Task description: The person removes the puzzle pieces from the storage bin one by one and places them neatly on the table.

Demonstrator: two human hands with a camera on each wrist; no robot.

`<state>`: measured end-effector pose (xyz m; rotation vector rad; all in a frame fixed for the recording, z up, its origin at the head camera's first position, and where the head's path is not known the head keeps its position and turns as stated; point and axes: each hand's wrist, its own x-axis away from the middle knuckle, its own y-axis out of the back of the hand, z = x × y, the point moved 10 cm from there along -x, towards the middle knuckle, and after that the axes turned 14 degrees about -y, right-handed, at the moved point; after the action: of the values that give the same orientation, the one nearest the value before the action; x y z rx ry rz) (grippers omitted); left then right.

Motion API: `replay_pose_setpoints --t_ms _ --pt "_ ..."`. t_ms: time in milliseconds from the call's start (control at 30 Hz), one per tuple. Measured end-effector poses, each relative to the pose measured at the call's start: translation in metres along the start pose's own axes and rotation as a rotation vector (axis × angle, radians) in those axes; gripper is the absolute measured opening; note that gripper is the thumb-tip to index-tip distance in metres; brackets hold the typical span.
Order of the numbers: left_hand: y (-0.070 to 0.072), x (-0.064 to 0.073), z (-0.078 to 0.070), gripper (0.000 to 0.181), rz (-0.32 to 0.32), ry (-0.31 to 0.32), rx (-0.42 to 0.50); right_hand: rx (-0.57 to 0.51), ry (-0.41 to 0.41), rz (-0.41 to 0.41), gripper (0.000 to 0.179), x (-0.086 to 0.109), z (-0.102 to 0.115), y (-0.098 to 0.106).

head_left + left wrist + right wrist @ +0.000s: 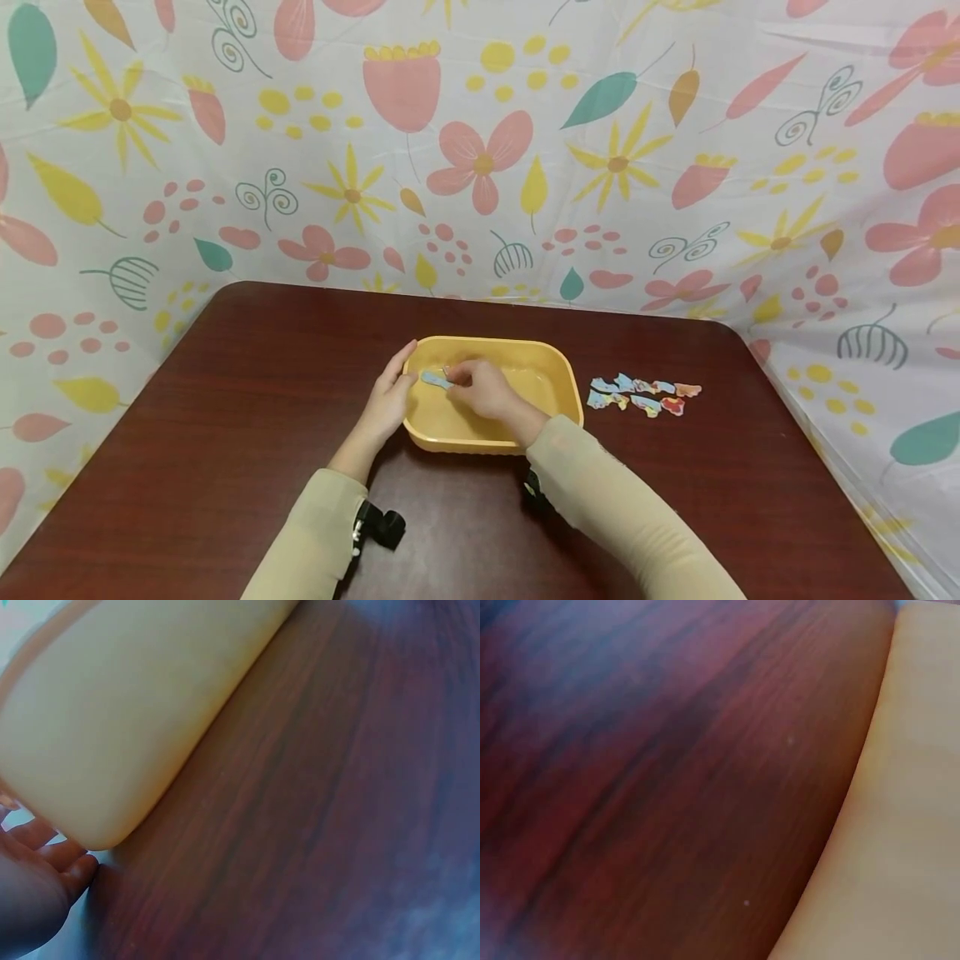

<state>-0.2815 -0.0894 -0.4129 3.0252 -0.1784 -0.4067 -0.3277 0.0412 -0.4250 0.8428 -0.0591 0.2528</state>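
A yellow plastic basin (480, 443) stands on the table. My left hand (387, 402) grips its left wall, thumb at the rim and fingers along the outside; the left wrist view shows those fingers (64, 859) against the wall. Inside the basin, my right hand (486, 388) has its fingers bent and pinches a light-blue puzzle piece (433, 380) near the left end. A small bit of another piece shows beside the fingertips, mostly hidden by them. The right wrist view catches only the basin's outer wall (900, 825) and tabletop, not the hand.
Several colourful puzzle pieces (647, 406) lie in two rough rows right of the basin. The dark wooden table (300, 333) has rounded back corners. A floral-patterned curtain (480, 208) hangs behind and beside it. A black wrist-camera mount (386, 528) sits at the left sleeve.
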Motion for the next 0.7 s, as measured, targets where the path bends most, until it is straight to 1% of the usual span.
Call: replay_pose_setpoints --t_ms 133,200,300,467,600,700 --pt "-0.001 0.001 -0.002 0.051 0.004 -0.002 -0.011 0.069 0.053 -0.011 0.005 0.002 0.006 -0.002" --pt "-0.001 0.001 -0.001 0.051 0.007 -0.002 -0.009 0.104 0.067 -0.016 0.004 0.003 0.009 -0.002" --pt "0.0 -0.002 0.008 0.051 0.005 0.002 0.004 0.137 0.046 -0.012 0.006 0.005 0.009 -0.003" --pt "0.0 -0.007 0.026 0.051 -0.001 -0.011 0.003 0.135 -0.022 -0.006 0.012 0.003 0.005 -0.004" --pt "0.0 -0.009 0.03 0.051 -0.005 -0.024 -0.008 0.138 -0.033 -0.008 0.014 0.003 0.005 -0.004" --pt "-0.001 -0.009 0.032 0.051 -0.002 -0.009 0.013 0.137 -0.026 -0.003 0.012 0.004 0.006 -0.005"
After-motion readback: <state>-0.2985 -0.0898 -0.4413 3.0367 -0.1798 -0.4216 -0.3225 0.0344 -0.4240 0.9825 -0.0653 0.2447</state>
